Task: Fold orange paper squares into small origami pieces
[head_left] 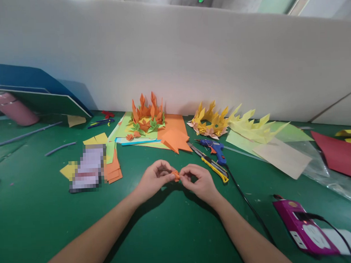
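Between my two hands is a small orange folded-paper piece (176, 175), raised a little over the green table. My left hand (154, 179) pinches it from the left with thumb and forefinger. On the other side my right hand (198, 181) has its fingertips closed at the piece's right edge. Just beyond my hands lie a yellow box cutter (213, 168) and a blue glue gun (215, 148). An orange paper crown (147, 111) with green leaves and small orange flowers stands behind, on paper sheets. To its right is a yellow paper crown (210, 120).
A phone (88, 168), blurred out, lies left beside orange paper squares (112, 171). At the right are a pale yellow spiky strip (255, 124), red paper (339, 153) and a pink power strip (304, 226). The glue gun's black cord (248, 206) runs past my right forearm.
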The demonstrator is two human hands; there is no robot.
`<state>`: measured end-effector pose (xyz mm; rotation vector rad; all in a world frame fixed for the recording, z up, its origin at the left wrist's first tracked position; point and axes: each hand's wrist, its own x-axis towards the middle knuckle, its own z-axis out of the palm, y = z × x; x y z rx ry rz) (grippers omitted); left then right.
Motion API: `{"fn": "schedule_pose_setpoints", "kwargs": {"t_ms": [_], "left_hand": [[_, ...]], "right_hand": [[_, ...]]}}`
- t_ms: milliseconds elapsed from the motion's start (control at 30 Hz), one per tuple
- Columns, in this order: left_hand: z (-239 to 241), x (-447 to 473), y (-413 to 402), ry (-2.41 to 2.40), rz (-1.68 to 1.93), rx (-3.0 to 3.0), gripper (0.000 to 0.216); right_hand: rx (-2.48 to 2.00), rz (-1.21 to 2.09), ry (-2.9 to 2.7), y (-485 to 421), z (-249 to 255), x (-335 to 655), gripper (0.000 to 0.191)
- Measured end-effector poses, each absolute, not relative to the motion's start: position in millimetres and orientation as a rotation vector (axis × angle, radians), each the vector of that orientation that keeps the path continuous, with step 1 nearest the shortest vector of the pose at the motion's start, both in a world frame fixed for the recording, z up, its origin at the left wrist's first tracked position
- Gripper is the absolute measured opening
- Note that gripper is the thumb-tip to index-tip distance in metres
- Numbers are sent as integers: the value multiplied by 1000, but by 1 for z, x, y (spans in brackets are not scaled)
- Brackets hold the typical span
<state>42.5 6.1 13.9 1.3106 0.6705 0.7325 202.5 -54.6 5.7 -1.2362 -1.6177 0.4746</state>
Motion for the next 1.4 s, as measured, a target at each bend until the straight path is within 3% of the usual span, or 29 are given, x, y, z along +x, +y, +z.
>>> {"fn": "schedule_pose_setpoints", "kwargs": {"t_ms": [367, 733, 1167, 1400], "left_hand": [[14, 45, 1, 803, 830, 1507, 27], [16, 40, 8, 755, 579, 1289, 26], [18, 39, 5, 723, 388, 1326, 34], [19, 43, 2, 799, 373, 1443, 39]], "right_hand": [[-1314, 349, -1516, -56, 5, 194, 11], [-1191, -105, -1876, -60, 6, 196, 14], [-1174, -80, -2051, -61, 8, 199, 18], [-1227, 87, -1967, -56, 4, 201, 18]]}}
